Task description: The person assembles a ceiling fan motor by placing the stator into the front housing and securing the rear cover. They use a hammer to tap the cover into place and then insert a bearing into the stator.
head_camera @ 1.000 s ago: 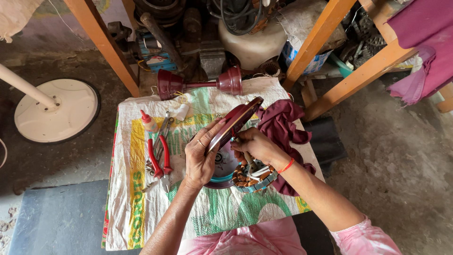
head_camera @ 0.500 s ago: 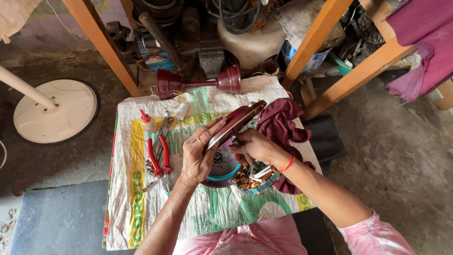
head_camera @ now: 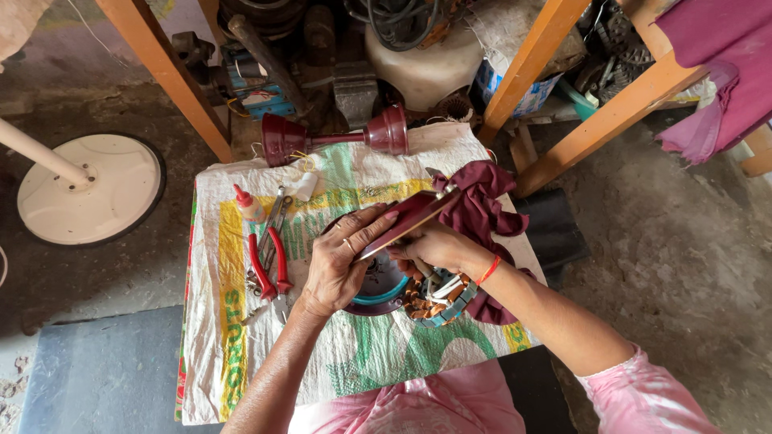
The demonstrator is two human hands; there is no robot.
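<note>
While tilted up on edge over the middle of the cloth-covered table [head_camera: 241,354], the maroon cover [head_camera: 406,221] looks like a stiff, thin metal shell. Probably light enough for one hand, but painted smooth, so likely a bit slippery. Held at two spots: left hand [head_camera: 342,261] spread flat along the near-left rim with fingers pressing its face, right hand [head_camera: 438,245] curled under the lower edge, gripping from beneath. Best taken by the rim, not the flat face, going by that.

Sitting right below, on the table: motor core [head_camera: 434,297] with copper windings, just near of the right hand. Looks heavy and the wire looks fragile, so worth keeping the cover's edge off it. Round base [head_camera: 378,293] with a teal ring beside it, partly hidden under the left hand.

Also around: maroon rag [head_camera: 482,209] bunched at the far right, touching the cover's far end. Red pliers [head_camera: 265,265] to the left, small bottle [head_camera: 248,205] with a red tip beyond them. Maroon rod piece [head_camera: 334,137] lying along the far edge.
</note>
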